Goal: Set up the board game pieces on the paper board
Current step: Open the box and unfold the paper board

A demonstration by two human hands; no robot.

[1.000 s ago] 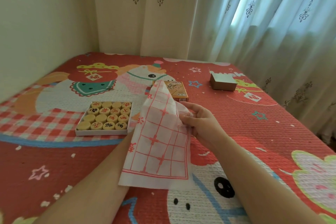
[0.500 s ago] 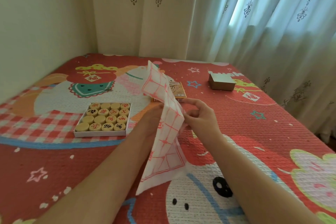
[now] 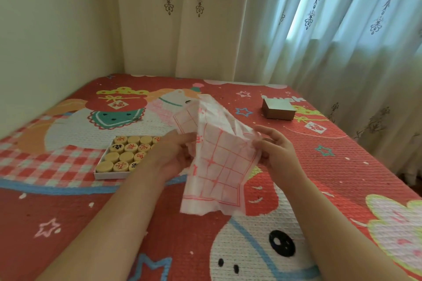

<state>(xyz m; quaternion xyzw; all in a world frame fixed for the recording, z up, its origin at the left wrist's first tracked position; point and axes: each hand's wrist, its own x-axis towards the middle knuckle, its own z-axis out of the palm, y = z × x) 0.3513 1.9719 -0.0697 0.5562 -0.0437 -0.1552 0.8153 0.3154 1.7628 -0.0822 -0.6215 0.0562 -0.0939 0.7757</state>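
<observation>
The paper board point(image 3: 219, 162), thin white paper with a red grid, hangs half unfolded and crumpled above the mat between my hands. My left hand point(image 3: 175, 155) grips its left fold from behind. My right hand point(image 3: 276, 150) pinches its right edge with thumb and fingers, the other fingers spread. To the left, a shallow white box point(image 3: 107, 174) lies flat on the mat and holds several round wooden game pieces point(image 3: 124, 155) marked with red or black characters. My left wrist hides the box's right side.
A red cartoon-print mat point(image 3: 228, 246) covers the surface. A small grey-brown box point(image 3: 277, 109) sits at the far right, close to the curtain point(image 3: 342, 41). A pale wall point(image 3: 57, 29) borders the left side.
Both hands have lifted the paper board higher and spread it further open. The paper now covers the orange box lid that showed behind it. My right hand shifted to the right.
</observation>
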